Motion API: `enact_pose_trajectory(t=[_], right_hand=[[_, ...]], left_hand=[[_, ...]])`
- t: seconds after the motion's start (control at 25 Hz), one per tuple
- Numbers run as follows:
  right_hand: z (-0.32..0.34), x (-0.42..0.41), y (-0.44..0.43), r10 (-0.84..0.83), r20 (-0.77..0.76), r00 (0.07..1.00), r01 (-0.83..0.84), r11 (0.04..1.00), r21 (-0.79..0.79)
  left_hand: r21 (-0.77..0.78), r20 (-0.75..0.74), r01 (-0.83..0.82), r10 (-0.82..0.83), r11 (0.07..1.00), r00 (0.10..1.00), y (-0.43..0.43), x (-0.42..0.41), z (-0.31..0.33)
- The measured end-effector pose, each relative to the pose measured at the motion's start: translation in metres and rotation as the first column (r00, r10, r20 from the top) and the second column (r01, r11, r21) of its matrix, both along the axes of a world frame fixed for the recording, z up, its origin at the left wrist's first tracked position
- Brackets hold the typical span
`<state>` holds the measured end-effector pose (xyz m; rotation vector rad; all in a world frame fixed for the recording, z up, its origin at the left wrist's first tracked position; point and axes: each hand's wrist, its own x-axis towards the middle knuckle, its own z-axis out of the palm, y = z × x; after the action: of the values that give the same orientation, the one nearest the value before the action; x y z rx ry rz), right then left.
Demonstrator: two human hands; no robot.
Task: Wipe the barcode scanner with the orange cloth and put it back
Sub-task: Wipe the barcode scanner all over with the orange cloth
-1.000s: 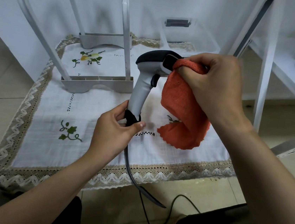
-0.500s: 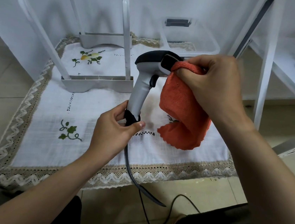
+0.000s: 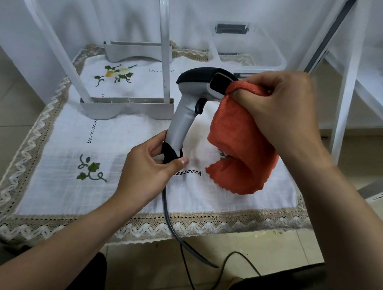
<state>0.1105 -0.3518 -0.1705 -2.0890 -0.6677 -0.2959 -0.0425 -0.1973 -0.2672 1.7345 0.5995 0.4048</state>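
**Orange cloth at the scan window: where this grip could fail**

Orange cloth (image 3: 239,155) is being bunched in the right hand (image 3: 282,112). Its fingers (image 3: 245,101) are curling round the upper fold and pressing that fold against the dark scan window (image 3: 218,84). The rest of the cloth is hanging loose, its lower corner dangling just above the surface (image 3: 62,178).

The barcode scanner (image 3: 183,120) is being held upright in the air above the middle of the surface, between the base of the white frame (image 3: 127,109) and the near edge. The left hand (image 3: 143,177) is pinching only the black foot of the handle, its fingers (image 3: 156,141) and thumb closing round it.

Risks, as judged:
- **Leverage:** the wiping force is acting at the head while the support is sitting at the very bottom. A firm stroke is likely to be levering the scanner round in that low pinch, or twisting it free.
- **Cable:** the cable (image 3: 170,218) is running over the near edge and down to the floor beside the person's legs. A knee or foot catching it would be tugging the scanner downward.
- **Trigger:** the trigger (image 3: 199,106) is lying exposed close to the cloth and may be getting pressed.

Appearance: the handle is showing light grey and smooth, the head is carrying a black cap, and the window is glinting dark red. Whether the window is carrying any dirt cannot be told.
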Motion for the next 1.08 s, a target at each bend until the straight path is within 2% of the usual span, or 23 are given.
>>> enact_pose_trajectory(t=[1.08], right_hand=[[-0.0035, 0.0050, -0.0032, 0.004, -0.022, 1.000, -0.003, 1.000, 0.019]], left_hand=[[-0.006, 0.025, -0.005, 0.005, 1.000, 1.000, 0.0042, 0.0021, -0.0032]])
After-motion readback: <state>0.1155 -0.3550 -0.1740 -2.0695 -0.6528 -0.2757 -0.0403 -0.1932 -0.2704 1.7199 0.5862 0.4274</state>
